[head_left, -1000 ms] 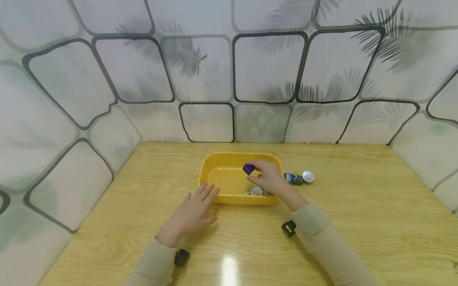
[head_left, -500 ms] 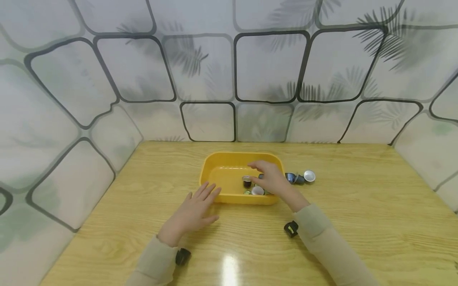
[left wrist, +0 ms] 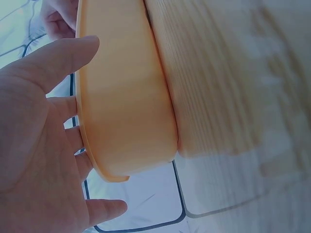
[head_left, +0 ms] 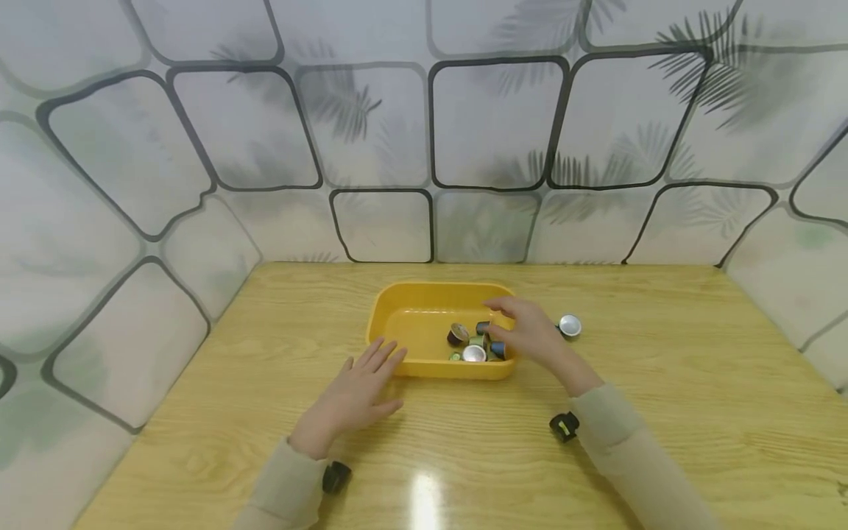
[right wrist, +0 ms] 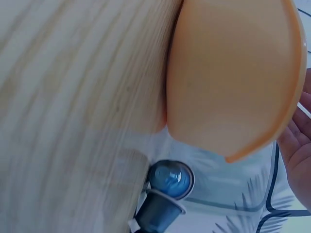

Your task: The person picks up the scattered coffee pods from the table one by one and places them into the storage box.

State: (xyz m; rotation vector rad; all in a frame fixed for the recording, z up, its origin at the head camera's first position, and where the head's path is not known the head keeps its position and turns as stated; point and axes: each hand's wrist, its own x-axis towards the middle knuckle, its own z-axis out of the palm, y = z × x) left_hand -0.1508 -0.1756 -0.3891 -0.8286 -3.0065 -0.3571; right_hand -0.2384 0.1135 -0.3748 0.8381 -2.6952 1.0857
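A yellow plastic basin [head_left: 414,368] stands on the wooden table with several coffee capsules inside. Among them are a dark capsule [head_left: 457,336], a silver-faced capsule [head_left: 473,354] and a blue capsule [head_left: 498,349]. My left hand [head_left: 354,394] rests its straight fingers at the basin's front left rim, thumb apart. Over the basin's right rim is my right hand [head_left: 533,335], fingers and thumb parted with nothing between them. Outside the basin, right of that hand, lies another silver-faced capsule [head_left: 570,325]. The right wrist view shows a blue capsule [right wrist: 171,179] and a grey-blue capsule [right wrist: 159,211] beside the basin, hidden by my hand in the head view.
The wooden table [head_left: 662,353] runs back to a wall [head_left: 490,125] with a printed pattern of outlined blocks and fern leaves. Black wrist devices hang below both sleeves [head_left: 606,416].
My right hand has released a purple capsule, which now lies in the basin as the dark one, and has moved right to the basin's right rim. My left hand stays in place.
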